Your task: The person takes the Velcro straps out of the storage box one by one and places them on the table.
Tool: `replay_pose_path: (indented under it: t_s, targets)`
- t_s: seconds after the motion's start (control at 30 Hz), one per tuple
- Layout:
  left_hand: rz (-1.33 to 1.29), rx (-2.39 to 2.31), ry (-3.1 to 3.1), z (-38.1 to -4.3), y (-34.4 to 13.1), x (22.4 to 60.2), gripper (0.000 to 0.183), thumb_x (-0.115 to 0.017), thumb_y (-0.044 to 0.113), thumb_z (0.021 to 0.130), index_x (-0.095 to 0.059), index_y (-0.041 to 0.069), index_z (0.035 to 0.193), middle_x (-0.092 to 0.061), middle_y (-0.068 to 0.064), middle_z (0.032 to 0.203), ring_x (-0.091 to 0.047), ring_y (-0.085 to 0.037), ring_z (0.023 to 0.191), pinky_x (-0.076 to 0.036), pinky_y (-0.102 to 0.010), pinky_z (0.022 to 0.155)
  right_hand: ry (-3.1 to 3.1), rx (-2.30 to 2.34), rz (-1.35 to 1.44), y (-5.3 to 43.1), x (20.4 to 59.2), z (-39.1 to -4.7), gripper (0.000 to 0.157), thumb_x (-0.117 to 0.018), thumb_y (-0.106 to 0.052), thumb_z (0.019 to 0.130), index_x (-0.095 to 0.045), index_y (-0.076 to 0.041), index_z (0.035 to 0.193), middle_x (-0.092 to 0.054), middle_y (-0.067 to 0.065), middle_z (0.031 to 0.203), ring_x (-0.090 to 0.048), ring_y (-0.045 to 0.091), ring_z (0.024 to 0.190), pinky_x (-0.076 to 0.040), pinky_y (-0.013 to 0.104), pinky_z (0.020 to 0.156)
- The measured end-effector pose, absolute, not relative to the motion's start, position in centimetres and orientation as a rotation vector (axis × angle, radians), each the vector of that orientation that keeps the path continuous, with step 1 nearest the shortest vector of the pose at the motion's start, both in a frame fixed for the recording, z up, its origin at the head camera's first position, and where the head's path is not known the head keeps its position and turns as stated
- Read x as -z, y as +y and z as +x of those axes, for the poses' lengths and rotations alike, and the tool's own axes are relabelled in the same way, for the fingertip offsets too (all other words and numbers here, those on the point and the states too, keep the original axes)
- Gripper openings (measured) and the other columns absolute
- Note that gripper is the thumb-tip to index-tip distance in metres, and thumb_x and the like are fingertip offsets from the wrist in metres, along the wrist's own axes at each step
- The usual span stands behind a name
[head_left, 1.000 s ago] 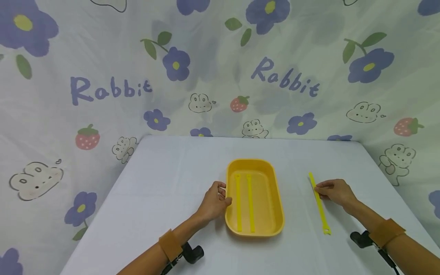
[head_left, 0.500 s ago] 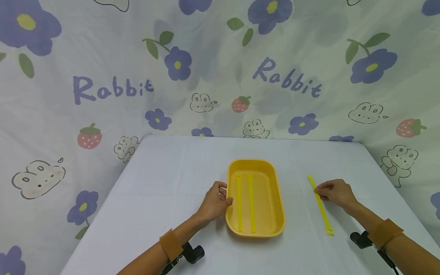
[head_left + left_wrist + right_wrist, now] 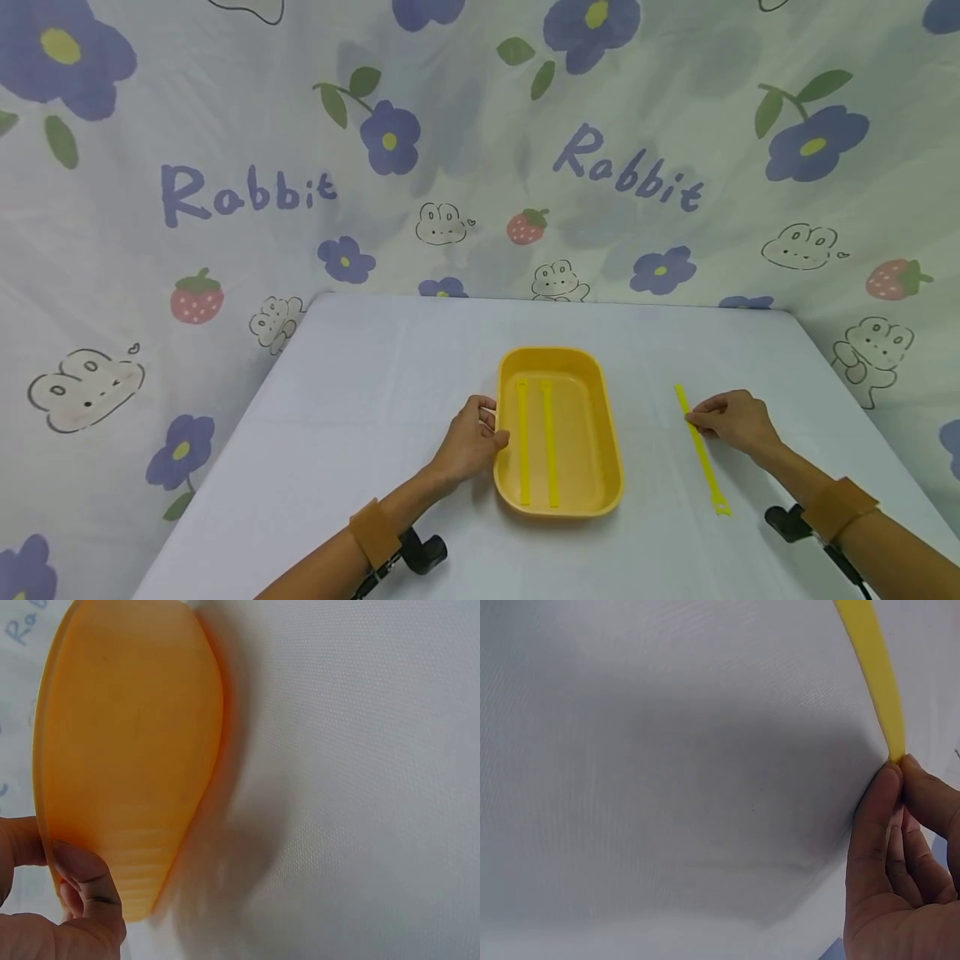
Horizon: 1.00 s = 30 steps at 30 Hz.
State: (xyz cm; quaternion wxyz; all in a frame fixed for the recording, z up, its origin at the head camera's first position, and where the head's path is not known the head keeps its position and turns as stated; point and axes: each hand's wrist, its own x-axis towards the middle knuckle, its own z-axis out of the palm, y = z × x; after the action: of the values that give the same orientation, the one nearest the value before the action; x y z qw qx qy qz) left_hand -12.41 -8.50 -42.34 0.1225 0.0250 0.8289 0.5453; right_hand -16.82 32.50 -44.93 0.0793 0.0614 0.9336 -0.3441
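Note:
My left hand (image 3: 467, 446) holds the left side of a yellow-orange plastic tray (image 3: 588, 437), thumb over the rim. In the left wrist view the curled fingers grip the rim, and the tray's outer wall (image 3: 135, 712) fills much of the picture. Two flat yellow cable ties (image 3: 524, 442) lie side by side, lengthwise, in the left half of the tray. To its right, my right hand (image 3: 738, 421) pinches another yellow cable tie (image 3: 705, 462) between thumb and index finger, slotted head toward me. The right wrist view shows this strap (image 3: 877, 667) running up from the fingertips.
A white cloth-covered table (image 3: 360, 375) lies under everything. Behind it hangs a curtain (image 3: 465, 167) printed with flowers, strawberries and rabbits. Each wrist wears a brown band (image 3: 372, 533) with a small black camera (image 3: 423, 554).
The cable tie in my right hand has tilted slightly, its head end swinging a little right and its far tip coming slightly nearer. Both hands otherwise hold their places; the head view has shifted slightly.

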Motion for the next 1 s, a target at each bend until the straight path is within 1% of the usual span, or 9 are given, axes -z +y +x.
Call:
replay_pose_path:
  t_s: [0.4, 0.53, 0.7, 0.77, 0.87, 1.0]
  targets:
    - [0.058, -1.596, 2.418, -12.4, -8.4, 42.2, 0.045, -0.066, 0.004, 0.089, -0.043, -0.002, 0.128, -0.052, -0.012, 0.102, -0.055, -0.017, 0.079, -0.049, -0.023, 0.064, 2.8, 0.997, 0.171, 32.2, 44.2, -16.9, 0.038, -0.075, -0.025, 0.089, -0.069, 0.009, 0.105, -0.073, 0.005, 0.08, -0.066, 0.015, 0.071, -0.052, 0.027, 0.061]
    - [0.064, -1.596, 2.418, -12.4, -8.5, 42.3, 0.045, -0.066, 0.004, 0.089, -0.043, -0.002, 0.128, -0.053, -0.013, 0.102, -0.055, -0.017, 0.079, -0.049, -0.023, 0.064, 2.822, 1.027, 0.133, 31.3, 43.5, -17.2, 0.037, -0.074, -0.026, 0.09, -0.07, 0.008, 0.106, -0.075, 0.01, 0.085, -0.071, 0.019, 0.075, -0.053, 0.029, 0.065]
    - [0.06, -1.596, 2.418, -12.4, -8.6, 42.2, 0.046, -0.066, 0.004, 0.089, -0.043, -0.002, 0.128, -0.053, -0.013, 0.102, -0.055, -0.017, 0.079, -0.049, -0.023, 0.063, 2.915, 1.042, -0.02, 29.4, 42.0, -17.6, 0.038, -0.074, -0.029, 0.091, -0.069, 0.004, 0.11, -0.075, 0.016, 0.096, -0.072, 0.026, 0.084, -0.055, 0.029, 0.067]
    - [0.059, -1.595, 2.42, -12.5, -8.6, 42.2, 0.046, -0.066, 0.004, 0.089, -0.043, -0.002, 0.128, -0.053, -0.013, 0.102, -0.055, -0.017, 0.079, -0.049, -0.023, 0.063, 2.954, 1.035, -0.083, 28.7, 41.6, -17.7, 0.04, -0.074, -0.031, 0.09, -0.069, 0.001, 0.112, -0.074, 0.018, 0.102, -0.071, 0.03, 0.089, -0.057, 0.032, 0.07]
    - [0.056, -1.596, 2.417, -12.5, -8.6, 42.3, 0.046, -0.066, 0.004, 0.089, -0.043, -0.002, 0.128, -0.053, -0.013, 0.102, -0.055, -0.016, 0.078, -0.049, -0.023, 0.063, 2.995, 1.031, -0.172, 27.8, 41.2, -17.8, 0.042, -0.075, -0.032, 0.09, -0.068, -0.001, 0.118, -0.072, 0.019, 0.111, -0.069, 0.036, 0.099, -0.059, 0.04, 0.078]
    - [0.061, -1.602, 2.414, -12.5, -8.6, 42.2, 0.046, -0.066, 0.004, 0.089, -0.043, -0.003, 0.128, -0.053, -0.014, 0.102, -0.055, -0.016, 0.078, -0.049, -0.023, 0.063, 3.014, 1.035, -0.255, 26.6, 40.8, -17.9, 0.046, -0.075, -0.031, 0.09, -0.066, -0.002, 0.124, -0.069, 0.02, 0.12, -0.066, 0.039, 0.109, -0.056, 0.051, 0.089]
